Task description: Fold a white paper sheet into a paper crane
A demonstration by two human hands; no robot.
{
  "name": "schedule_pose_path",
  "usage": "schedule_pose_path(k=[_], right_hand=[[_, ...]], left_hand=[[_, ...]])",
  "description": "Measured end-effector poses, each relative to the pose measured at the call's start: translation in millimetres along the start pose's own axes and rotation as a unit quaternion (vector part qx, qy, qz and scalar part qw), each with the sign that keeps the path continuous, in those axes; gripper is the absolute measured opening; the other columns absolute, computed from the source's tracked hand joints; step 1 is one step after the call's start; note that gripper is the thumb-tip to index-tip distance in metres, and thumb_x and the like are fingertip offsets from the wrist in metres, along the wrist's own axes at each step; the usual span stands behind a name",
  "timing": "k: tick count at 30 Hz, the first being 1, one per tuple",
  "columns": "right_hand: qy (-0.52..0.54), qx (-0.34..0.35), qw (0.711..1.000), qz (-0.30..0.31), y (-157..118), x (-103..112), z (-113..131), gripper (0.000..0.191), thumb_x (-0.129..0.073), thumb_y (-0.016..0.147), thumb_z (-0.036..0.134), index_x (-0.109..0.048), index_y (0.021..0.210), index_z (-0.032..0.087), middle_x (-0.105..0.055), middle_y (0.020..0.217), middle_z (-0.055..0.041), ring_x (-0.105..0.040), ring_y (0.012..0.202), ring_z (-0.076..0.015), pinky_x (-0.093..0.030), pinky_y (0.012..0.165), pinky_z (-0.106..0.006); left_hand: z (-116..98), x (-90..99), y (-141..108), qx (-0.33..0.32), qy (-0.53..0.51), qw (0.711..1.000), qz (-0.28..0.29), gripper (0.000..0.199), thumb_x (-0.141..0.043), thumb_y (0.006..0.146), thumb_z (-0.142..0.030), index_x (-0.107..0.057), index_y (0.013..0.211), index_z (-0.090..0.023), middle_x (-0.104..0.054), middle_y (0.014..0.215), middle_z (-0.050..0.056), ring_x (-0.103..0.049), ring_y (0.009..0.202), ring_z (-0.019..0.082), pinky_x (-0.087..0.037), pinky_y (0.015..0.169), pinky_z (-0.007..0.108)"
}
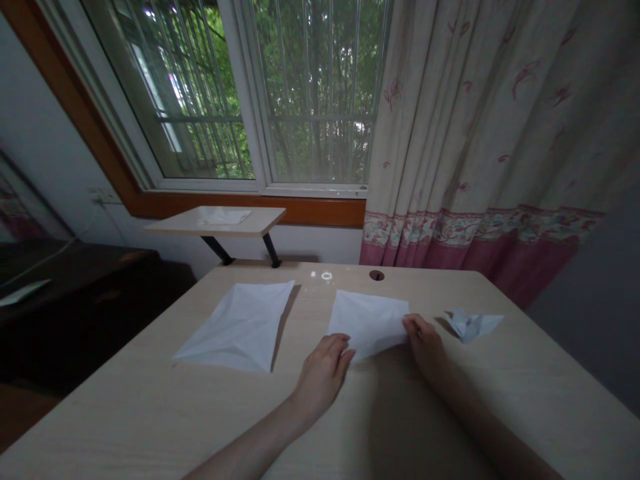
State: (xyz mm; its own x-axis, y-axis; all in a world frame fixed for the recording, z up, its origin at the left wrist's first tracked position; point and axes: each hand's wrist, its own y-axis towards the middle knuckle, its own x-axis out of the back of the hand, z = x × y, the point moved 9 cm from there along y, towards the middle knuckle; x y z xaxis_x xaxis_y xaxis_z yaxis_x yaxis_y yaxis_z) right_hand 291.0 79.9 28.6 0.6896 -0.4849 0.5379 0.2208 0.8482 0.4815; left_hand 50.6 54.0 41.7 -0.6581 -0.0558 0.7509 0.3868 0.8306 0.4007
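Observation:
A white sheet of paper [373,321] is held slightly tilted over the middle of the desk. My left hand [325,370] pinches its lower left corner between thumb and fingers. At the sheet's right edge, my right hand [425,340] grips it with closed fingers; the thumb is mostly hidden. To the left lies a larger creased white sheet [240,327], one side lifted a little off the desk. A small folded paper shape [470,325] sits to the right of my right hand.
The pale wooden desk [200,420] has a round hole [377,275] near its back edge. A raised shelf [230,223] on black legs stands at the back left, with white paper [223,215] on it. Behind are a window and a curtain [450,133].

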Motion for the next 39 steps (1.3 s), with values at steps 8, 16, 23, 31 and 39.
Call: schedule_pose_path(k=[8,16,23,31,39], right_hand=[[-0.051,0.014,0.999,0.005,-0.8,-6.4,-1.9,0.034,-0.039,0.09,0.043,-0.062,0.076,0.024,-0.068,0.072,-0.0058,-0.061,0.068,-0.0235,-0.043,0.071,-0.036],[-0.068,0.011,0.998,-0.006,-2.5,-3.2,-3.1,0.033,-0.037,0.091,0.042,-0.059,0.074,0.025,-0.066,0.072,-0.0051,-0.06,0.071,-0.0231,-0.043,0.068,-0.034],[-0.054,0.016,0.998,-0.008,-3.8,-0.1,0.0,0.036,-0.032,0.093,0.044,-0.058,0.078,0.024,-0.069,0.076,-0.0054,-0.064,0.072,-0.0222,-0.047,0.064,-0.032],[-0.077,0.039,0.996,-0.003,0.5,-6.6,0.6,0.039,-0.034,0.092,0.046,-0.062,0.076,0.025,-0.069,0.072,-0.0043,-0.062,0.068,-0.0225,-0.044,0.068,-0.034],[-0.115,0.1,0.987,-0.058,-7.4,2.6,21.1,0.031,-0.039,0.091,0.038,-0.061,0.103,0.019,-0.068,0.098,-0.0109,-0.06,0.092,-0.0264,-0.036,0.088,-0.044]], left_hand=[[0.2,-3.7,0.0,0.003,0.006,1.0,0.015,0.017,-0.047,0.097,-0.026,-0.06,0.089,-0.02,-0.066,0.104,0.006,-0.062,0.097,0.02,-0.052,0.087,0.032],[-0.4,-3.5,0.9,0.011,0.032,0.999,0.027,0.017,-0.045,0.098,-0.028,-0.059,0.095,-0.019,-0.066,0.1,0.006,-0.062,0.095,0.02,-0.051,0.087,0.032],[-1.5,-1.5,1.3,0.026,0.064,0.996,0.047,0.015,-0.045,0.098,-0.027,-0.058,0.098,-0.019,-0.065,0.099,0.005,-0.063,0.095,0.021,-0.052,0.085,0.032],[-2.6,-1.8,1.1,0.008,0.054,0.998,0.041,0.019,-0.041,0.098,-0.024,-0.059,0.095,-0.02,-0.065,0.1,0.005,-0.063,0.094,0.02,-0.051,0.085,0.031],[-5.5,-4.4,0.2,-0.021,0.05,0.998,0.033,0.013,-0.047,0.096,-0.022,-0.059,0.093,-0.019,-0.066,0.098,0.006,-0.061,0.093,0.022,-0.05,0.088,0.036]])
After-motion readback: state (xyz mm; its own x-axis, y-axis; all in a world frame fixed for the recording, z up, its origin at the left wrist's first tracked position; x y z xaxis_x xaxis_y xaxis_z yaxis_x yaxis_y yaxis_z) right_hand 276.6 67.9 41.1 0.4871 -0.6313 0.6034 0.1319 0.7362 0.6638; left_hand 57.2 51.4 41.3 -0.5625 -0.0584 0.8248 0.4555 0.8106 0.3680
